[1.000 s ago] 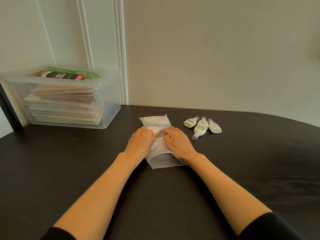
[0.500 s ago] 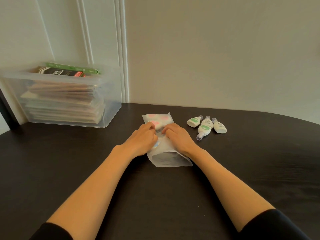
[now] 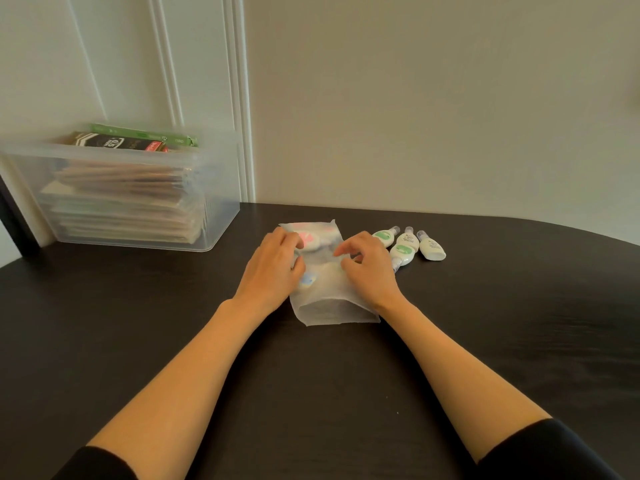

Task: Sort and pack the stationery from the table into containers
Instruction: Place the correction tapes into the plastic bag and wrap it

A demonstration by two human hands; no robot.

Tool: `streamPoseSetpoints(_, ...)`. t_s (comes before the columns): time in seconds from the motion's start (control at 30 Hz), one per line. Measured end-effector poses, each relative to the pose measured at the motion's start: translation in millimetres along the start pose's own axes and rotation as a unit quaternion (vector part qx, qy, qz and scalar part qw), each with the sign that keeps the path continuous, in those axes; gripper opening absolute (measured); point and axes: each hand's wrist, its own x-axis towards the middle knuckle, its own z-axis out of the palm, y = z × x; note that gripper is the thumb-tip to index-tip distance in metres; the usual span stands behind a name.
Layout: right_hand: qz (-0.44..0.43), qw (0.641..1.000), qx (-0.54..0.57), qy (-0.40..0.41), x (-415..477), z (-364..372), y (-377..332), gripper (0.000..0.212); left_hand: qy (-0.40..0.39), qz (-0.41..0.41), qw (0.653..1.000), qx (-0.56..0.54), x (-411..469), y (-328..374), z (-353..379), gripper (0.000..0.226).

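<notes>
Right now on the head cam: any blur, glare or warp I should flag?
Head view: the plastic bin at left is blurred, labels barely readable; the table bows at its far edge from the wide lens; soft sheen on it at right; left hand, right hand and pouch look sharp, contents hazy through frosted film.

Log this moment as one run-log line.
stage: packing | left hand: holds translucent white plastic pouch | right hand: pinches pouch | loose: three white-and-green correction-tape dispensers on black table | clear plastic bin: holds stacked packets

Dark table point(image 3: 173, 341), clear storage bin point(image 3: 221, 209), frosted pouch point(image 3: 329, 306), three correction-tape dispensers point(image 3: 403, 249)
</notes>
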Motion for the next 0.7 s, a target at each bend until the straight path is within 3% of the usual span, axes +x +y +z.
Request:
streamPoseSetpoints(0.13,-0.045,0.995,-0.069,-0.055,-10.6,0.7,-6.4,0.028,-0.031,0.023,0.999,0.013,-11.9,11.1,0.2,0.020)
streamPoseSetpoints(0.3,-0.018,0.991,-0.095,-0.087,-15.5,0.3,-9.7,0.029,-0.084,0.024,0.995,0.056,-15.1,10.3,5.9,0.028)
streamPoseSetpoints(0.4,0.019,0.992,-0.103,-0.065,-16.2,-0.4,-8.3,0.024,-0.102,0.017,0.992,0.073,-14.2,13.9,4.5,0.030)
streamPoseSetpoints(0.5,-0.002,0.991,-0.130,-0.008,-18.1,-3.9,-8.8,0.022,-0.112,0.022,0.989,0.090,-13.6,15.7,2.7,0.030)
streamPoseSetpoints(0.63,-0.008,0.993,-0.115,-0.027,-20.3,-8.3,-13.6,0.028,-0.095,0.027,0.991,0.089,-12.5,13.4,4.1,0.032)
streamPoseSetpoints(0.7,-0.028,0.987,-0.157,-0.023,-19.9,-9.0,-12.1,0.030,-0.086,0.036,0.993,0.068,-11.4,14.5,5.2,0.032)
